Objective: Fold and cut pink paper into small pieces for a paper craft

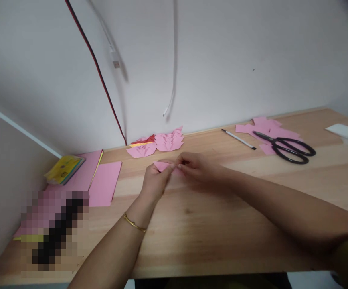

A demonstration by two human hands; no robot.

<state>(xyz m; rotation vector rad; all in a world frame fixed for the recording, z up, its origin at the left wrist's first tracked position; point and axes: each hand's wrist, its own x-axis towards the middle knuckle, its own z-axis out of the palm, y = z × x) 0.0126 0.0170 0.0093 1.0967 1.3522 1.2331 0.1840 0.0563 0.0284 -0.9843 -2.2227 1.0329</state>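
Between my two hands, low over the middle of the wooden table, is a small piece of folded pink paper (161, 165). My left hand (156, 180), with a gold bangle on its wrist, is closed on the paper between thumb and fingers. My right hand (196, 167) pinches at the paper's right side, its fingertips meeting the left thumb. Much of the paper is hidden by the fingers. Just beyond my hands lie several folded pink paper pieces (169, 140), with a red and yellow one (144, 141) among those on the left.
Black-handled scissors (291, 148) rest by pink paper scraps (278, 130) at the back right, beside a pen (238, 139). Pink sheets (105, 184) and a yellow packet (64, 169) lie on the left, near a blurred-out dark object (59, 233). Cables (174, 60) hang down the wall.
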